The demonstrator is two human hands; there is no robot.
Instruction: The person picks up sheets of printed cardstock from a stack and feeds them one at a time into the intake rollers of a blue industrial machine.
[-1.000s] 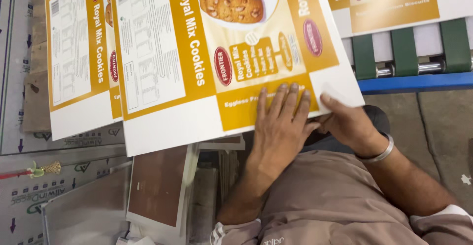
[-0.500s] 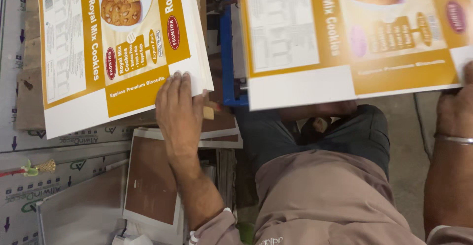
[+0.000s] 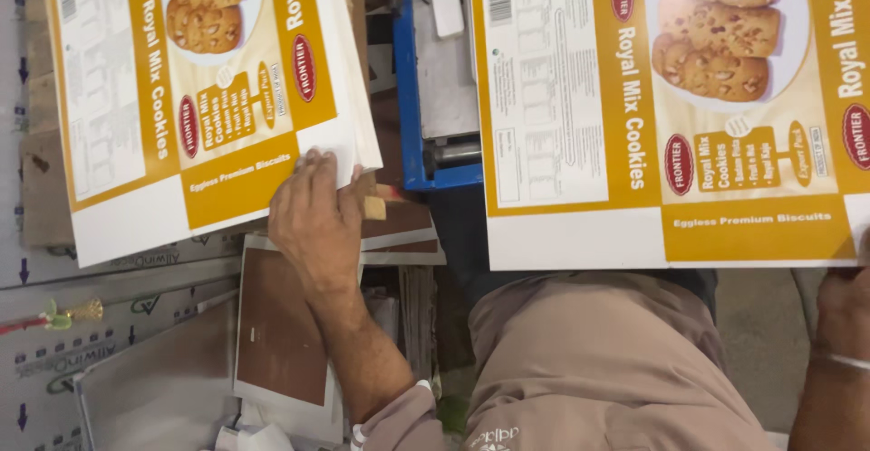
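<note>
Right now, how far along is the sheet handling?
Done: one printed carton sheet lies flat over the blue machine frame. In hand: the left hand presses the near corner of the stack of printed sheets on the left; the right hand sits at the flat sheet's near edge. Left: that stack looks several sheets thick.

Passage between the left printed carton sheet (image 3: pixel 199 97) and the right printed carton sheet (image 3: pixel 671 116) is blocked by a blue machine frame (image 3: pixel 408 79). Below the sheets, brown boards (image 3: pixel 281 333) and the person's lap (image 3: pixel 607 369) fill the room.
</note>
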